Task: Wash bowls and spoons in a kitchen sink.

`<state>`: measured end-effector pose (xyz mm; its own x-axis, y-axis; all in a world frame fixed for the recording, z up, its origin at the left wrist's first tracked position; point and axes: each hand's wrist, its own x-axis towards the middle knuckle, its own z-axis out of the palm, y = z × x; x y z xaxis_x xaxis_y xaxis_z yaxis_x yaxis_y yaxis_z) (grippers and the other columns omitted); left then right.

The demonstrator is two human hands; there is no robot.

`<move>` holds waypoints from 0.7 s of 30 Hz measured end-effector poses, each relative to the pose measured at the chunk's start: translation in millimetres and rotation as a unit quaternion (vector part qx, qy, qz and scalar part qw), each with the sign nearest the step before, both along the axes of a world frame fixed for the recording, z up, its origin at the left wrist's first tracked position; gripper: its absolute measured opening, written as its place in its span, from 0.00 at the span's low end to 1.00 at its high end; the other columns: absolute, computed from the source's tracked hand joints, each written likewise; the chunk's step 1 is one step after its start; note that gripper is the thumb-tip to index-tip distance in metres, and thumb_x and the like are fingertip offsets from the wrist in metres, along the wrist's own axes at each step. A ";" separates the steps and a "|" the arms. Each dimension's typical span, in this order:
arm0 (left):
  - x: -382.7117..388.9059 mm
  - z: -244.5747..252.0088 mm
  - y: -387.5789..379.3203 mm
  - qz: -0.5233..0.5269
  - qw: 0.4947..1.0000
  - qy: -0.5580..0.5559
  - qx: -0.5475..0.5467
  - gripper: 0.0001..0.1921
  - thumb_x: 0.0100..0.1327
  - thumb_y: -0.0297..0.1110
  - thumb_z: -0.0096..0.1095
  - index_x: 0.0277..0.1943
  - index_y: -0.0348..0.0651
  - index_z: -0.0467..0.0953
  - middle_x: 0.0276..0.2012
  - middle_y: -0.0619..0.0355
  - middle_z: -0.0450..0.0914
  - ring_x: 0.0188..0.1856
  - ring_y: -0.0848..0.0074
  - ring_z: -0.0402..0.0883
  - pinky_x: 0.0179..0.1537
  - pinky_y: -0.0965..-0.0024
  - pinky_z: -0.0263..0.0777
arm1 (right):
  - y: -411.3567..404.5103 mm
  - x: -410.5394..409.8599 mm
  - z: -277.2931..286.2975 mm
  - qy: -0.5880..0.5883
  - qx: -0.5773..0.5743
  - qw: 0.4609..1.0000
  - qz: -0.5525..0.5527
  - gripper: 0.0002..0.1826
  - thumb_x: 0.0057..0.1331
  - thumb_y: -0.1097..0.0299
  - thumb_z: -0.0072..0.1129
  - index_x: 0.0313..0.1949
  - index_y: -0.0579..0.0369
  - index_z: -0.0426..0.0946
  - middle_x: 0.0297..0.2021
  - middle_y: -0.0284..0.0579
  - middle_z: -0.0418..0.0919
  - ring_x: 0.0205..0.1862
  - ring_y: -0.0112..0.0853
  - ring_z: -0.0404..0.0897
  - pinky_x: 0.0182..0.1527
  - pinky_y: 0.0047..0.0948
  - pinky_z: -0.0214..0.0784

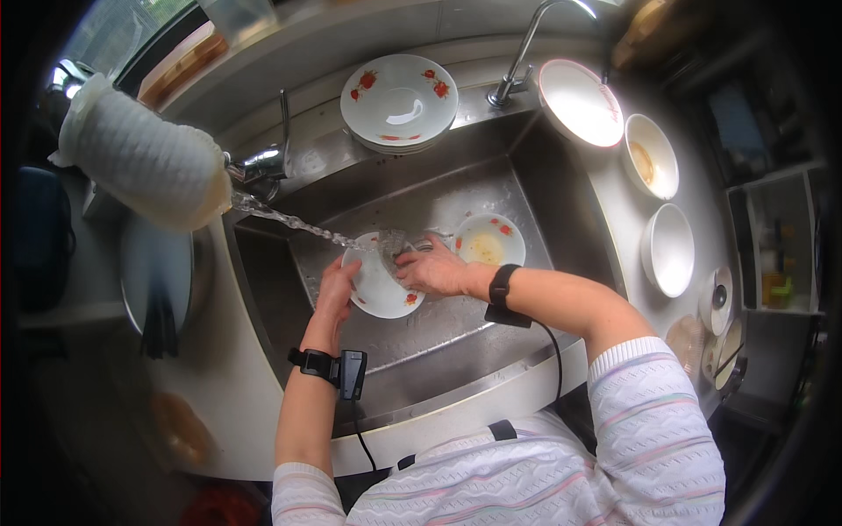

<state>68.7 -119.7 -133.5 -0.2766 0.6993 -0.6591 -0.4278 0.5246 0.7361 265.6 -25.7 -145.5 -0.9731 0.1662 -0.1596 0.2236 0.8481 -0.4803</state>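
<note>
A white plate with red flowers (pixel 381 289) is tilted in the stainless steel sink (pixel 421 348). My left hand (pixel 335 286) grips its left rim, thumb on top. With my right hand (pixel 434 266) I press a grey mesh dishcloth (pixel 392 240) onto the plate's upper right part; the fingers partly hide the cloth. Running water (pixel 296 222) streams from a faucet under a white ribbed cover (pixel 145 164) and meets the plate near its upper edge. Just right of my right hand, a second flowered plate (pixel 487 243) lies on the sink floor with yellowish residue in it.
Stacked flowered plates (pixel 398 98) stand on the sink's back ledge. Beside them rises a thin gooseneck tap (pixel 506 89). Along the right counter are a pink-rimmed bowl (pixel 579 102), a stained bowl (pixel 651 158) and a white bowl (pixel 668 250). A round metal lid or pan (pixel 158 276) sits left.
</note>
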 end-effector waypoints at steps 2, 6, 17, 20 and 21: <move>1.1 1.4 -3.5 -0.046 0.998 0.006 -0.053 0.17 0.52 0.28 0.53 0.46 0.37 0.71 0.26 0.61 0.70 0.23 0.79 0.66 0.15 0.73 0.64 | 16.6 -12.6 16.9 0.008 0.087 0.994 0.069 0.07 0.51 0.63 0.53 0.31 0.44 0.74 0.37 0.28 0.72 0.49 0.29 0.66 0.48 0.53 0.54; 0.9 -1.1 -6.5 -0.178 0.982 -0.012 -0.055 0.18 0.45 0.23 0.52 0.43 0.39 0.73 0.24 0.62 0.68 0.22 0.80 0.64 0.14 0.74 0.64 | 20.7 -43.3 31.4 0.121 0.085 0.988 0.047 0.09 0.49 0.61 0.55 0.28 0.49 0.74 0.34 0.36 0.70 0.43 0.32 0.68 0.41 0.37 0.63; 7.9 28.7 7.7 0.061 0.976 0.112 0.177 0.28 0.44 0.18 0.39 0.52 0.39 0.69 0.35 0.59 0.76 0.24 0.79 0.74 0.13 0.78 0.63 | -12.9 -36.4 -9.7 0.019 -0.630 0.617 -0.471 0.19 0.57 0.57 0.55 0.42 0.58 0.71 0.28 0.43 0.77 0.25 0.32 0.78 0.22 0.27 0.70; 19.1 4.1 9.5 0.172 0.956 0.136 0.196 0.30 0.45 0.16 0.37 0.55 0.38 0.65 0.41 0.57 0.75 0.34 0.76 0.75 0.28 0.78 0.70 | -50.8 -62.0 8.9 0.057 -0.775 0.378 -0.503 0.19 0.58 0.59 0.55 0.45 0.57 0.67 0.31 0.43 0.76 0.24 0.31 0.76 0.21 0.26 0.70; 28.0 3.9 12.5 0.247 0.940 0.125 0.198 0.30 0.45 0.16 0.37 0.56 0.37 0.64 0.42 0.57 0.74 0.38 0.75 0.75 0.35 0.78 0.71 | -54.4 -67.3 6.7 0.089 -0.797 0.326 -0.500 0.19 0.58 0.60 0.56 0.45 0.57 0.66 0.31 0.43 0.76 0.24 0.31 0.76 0.21 0.25 0.70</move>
